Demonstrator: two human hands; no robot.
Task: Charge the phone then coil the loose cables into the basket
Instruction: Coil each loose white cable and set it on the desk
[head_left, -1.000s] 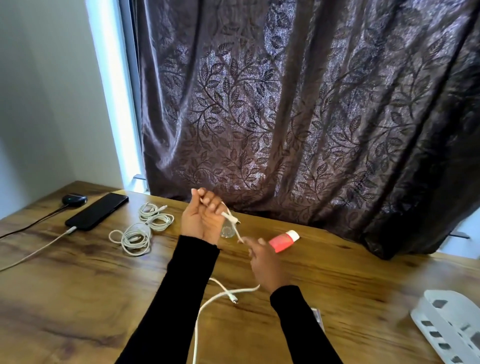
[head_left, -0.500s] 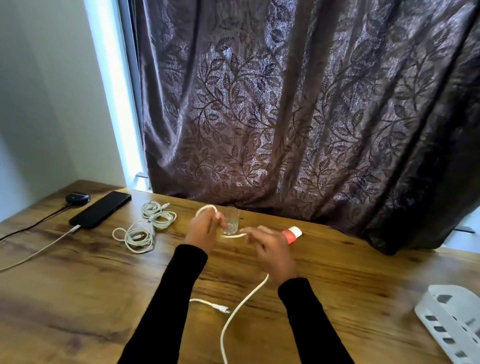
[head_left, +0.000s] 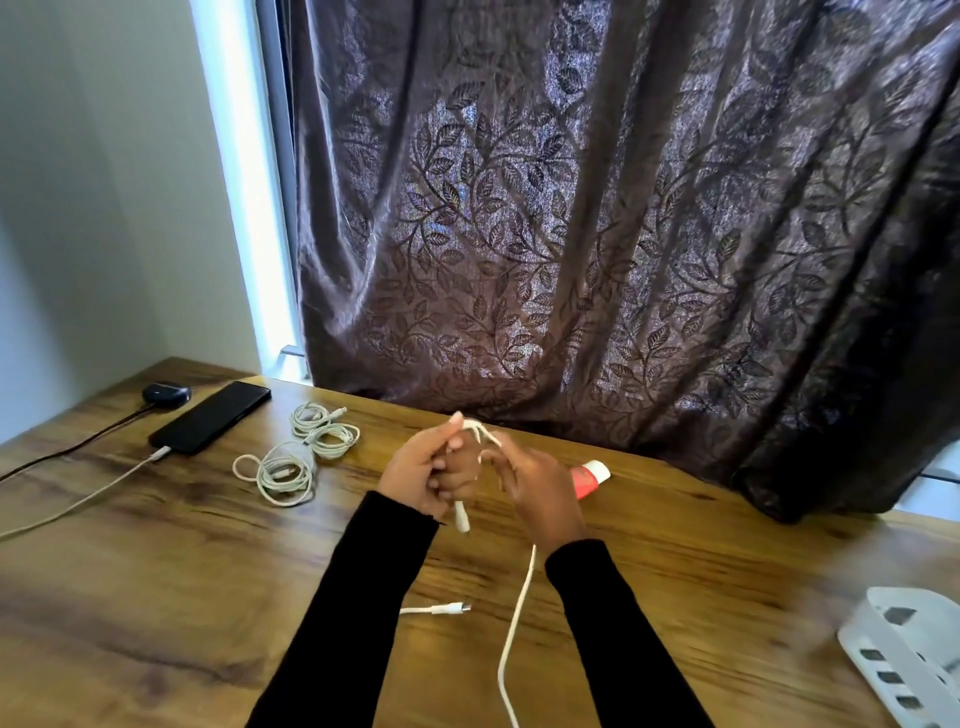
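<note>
My left hand (head_left: 423, 470) grips a loop of the white cable (head_left: 514, 629) above the wooden table (head_left: 156, 597), one plug end hanging below its fingers. My right hand (head_left: 540, 486) pinches the same cable just to the right; the rest trails down toward me. Its other plug (head_left: 452, 607) lies on the table between my forearms. The black phone (head_left: 210, 417) lies at the back left with a white charging cable (head_left: 78, 501) plugged in. Two coiled white cables (head_left: 283, 470) (head_left: 324, 428) lie beside it. The white basket (head_left: 909, 660) stands at the right edge.
A small black device (head_left: 166, 394) with a dark cord sits behind the phone. A red tube with a white cap (head_left: 589, 477) lies behind my right hand. A dark leaf-patterned curtain (head_left: 597, 208) hangs along the table's far edge.
My hands have come closer together and the cable is wound further round my left hand. The loose plug on the table has slid a little. The glass behind my hands is now hidden.
</note>
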